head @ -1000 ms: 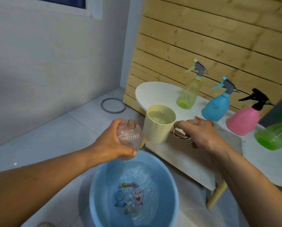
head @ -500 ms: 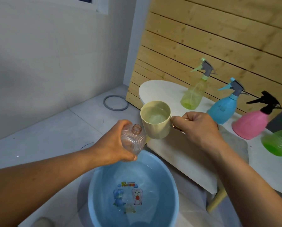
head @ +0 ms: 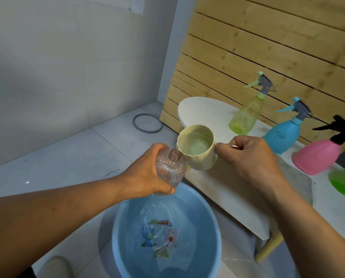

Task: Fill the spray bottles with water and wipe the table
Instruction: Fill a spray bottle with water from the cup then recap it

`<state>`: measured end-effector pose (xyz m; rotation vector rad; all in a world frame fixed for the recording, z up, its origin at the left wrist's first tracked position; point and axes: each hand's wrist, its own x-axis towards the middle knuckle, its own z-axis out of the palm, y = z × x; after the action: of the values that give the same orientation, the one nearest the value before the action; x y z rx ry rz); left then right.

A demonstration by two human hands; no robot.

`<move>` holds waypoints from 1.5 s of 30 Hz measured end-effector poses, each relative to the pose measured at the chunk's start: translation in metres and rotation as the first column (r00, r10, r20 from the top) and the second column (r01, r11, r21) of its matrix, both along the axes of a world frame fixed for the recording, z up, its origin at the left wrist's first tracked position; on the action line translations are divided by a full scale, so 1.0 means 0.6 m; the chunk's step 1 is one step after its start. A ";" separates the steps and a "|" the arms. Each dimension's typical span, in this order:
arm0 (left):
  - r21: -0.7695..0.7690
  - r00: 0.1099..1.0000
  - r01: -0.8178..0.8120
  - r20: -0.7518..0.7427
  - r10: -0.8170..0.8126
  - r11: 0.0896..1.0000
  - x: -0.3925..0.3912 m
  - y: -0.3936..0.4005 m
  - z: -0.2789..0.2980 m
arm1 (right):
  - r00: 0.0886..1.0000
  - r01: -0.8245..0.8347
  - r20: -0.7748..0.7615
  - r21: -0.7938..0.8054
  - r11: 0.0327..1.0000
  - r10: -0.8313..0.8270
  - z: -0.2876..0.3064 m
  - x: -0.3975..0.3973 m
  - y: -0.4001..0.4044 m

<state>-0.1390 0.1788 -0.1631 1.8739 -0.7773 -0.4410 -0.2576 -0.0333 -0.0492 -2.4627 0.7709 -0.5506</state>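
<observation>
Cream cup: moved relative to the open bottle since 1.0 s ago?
Yes. The cream cup has closed in on the clear bottle; its rim now sits beside the bottle's open neck, above the blue basin.

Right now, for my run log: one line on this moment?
left hand: holds clear bottle | right hand: holds cup by handle | over basin | pour: not begun

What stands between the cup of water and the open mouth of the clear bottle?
Nothing visible. The cup, gripped by the right hand, sits right beside the clear bottle held by the left hand; its neck is uncapped.
</observation>
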 end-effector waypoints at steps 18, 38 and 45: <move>-0.013 1.000 0.001 -0.018 -0.001 1.000 -0.002 0.003 0.000 | 0.999 -0.030 0.027 -0.091 0.995 0.033 0.009 -0.006 0.013; -0.012 1.000 0.006 0.005 -0.006 1.000 -0.002 0.003 -0.004 | 0.998 -0.016 0.059 -0.236 0.972 0.030 0.013 -0.009 0.022; -0.011 1.000 0.011 -0.009 -0.011 1.000 -0.004 0.001 -0.003 | 0.996 -0.012 0.080 -0.286 0.958 0.037 0.014 -0.011 0.024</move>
<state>-0.1415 0.1795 -0.1648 1.8577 -0.7827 -0.4505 -0.2641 -0.0187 -0.0408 -2.6862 0.6651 -0.8010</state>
